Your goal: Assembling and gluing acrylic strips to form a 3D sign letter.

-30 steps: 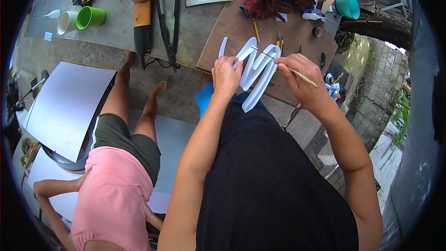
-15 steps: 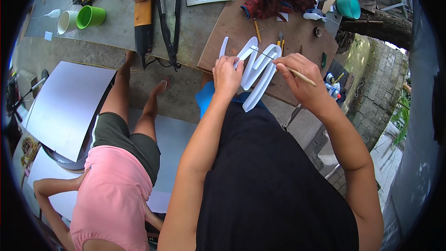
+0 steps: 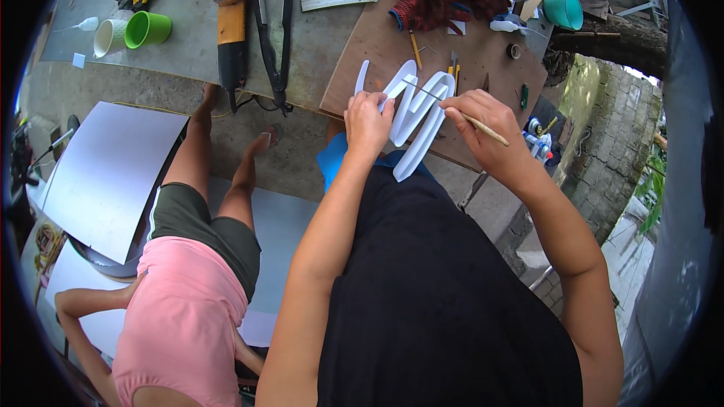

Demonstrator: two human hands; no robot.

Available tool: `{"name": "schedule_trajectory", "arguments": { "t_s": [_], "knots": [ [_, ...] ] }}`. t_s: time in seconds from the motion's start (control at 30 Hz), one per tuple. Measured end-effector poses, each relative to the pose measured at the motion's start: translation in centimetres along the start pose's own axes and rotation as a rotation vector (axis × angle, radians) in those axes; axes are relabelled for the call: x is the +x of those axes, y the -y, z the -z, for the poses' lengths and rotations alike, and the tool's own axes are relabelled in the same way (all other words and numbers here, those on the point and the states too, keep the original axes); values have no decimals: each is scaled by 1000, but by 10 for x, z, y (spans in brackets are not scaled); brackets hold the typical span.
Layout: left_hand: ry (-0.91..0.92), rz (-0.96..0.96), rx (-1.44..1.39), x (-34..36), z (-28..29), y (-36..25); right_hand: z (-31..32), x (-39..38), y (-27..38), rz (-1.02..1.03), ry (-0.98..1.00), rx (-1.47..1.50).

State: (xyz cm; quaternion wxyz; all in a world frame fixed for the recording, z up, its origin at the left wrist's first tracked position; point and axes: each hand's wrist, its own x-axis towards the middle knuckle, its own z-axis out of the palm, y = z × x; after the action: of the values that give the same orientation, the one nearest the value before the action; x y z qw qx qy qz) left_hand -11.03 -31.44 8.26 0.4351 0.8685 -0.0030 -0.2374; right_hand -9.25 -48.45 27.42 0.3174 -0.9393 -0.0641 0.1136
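Left hand (image 3: 368, 122), clamped on the white looped channel piece (image 3: 422, 143), is steadying it over the brown board's (image 3: 369, 38) near edge; right hand (image 3: 483, 120), pinched around a slender wooden-handled tool (image 3: 486, 130), is aiming its tip at an upper bend. I am judging this to be detail work; the next move is likely calling for light, exact tip control.

Through my remote feed I am watching the person (image 3: 460, 256) wearing a plain black top (image 3: 437, 324), bright blue cloth (image 3: 332, 158) peeking out past its far edge, and left hand (image 3: 367, 122), right hand (image 3: 489, 130) and both arms (image 3: 320, 234) showing bare.
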Motion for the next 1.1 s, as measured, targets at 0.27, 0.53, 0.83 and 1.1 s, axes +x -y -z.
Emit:
{"name": "schedule_trajectory", "arguments": {
  "t_s": [0.27, 0.53, 0.83, 1.1],
  "knots": [
    [-21, -29, 25, -1, 1, -2, 1, -3, -1, 11, 32, -20],
    [-2, -11, -2, 0, -1, 2, -2, 0, -7, 22, -30, 11],
    [13, 7, 2, 1, 0, -1, 0, 0, -4, 39, 38, -10],
    [8, -13, 2, 1, 0, 0, -3, -1, -4, 10, 4, 23]
  ]
}}
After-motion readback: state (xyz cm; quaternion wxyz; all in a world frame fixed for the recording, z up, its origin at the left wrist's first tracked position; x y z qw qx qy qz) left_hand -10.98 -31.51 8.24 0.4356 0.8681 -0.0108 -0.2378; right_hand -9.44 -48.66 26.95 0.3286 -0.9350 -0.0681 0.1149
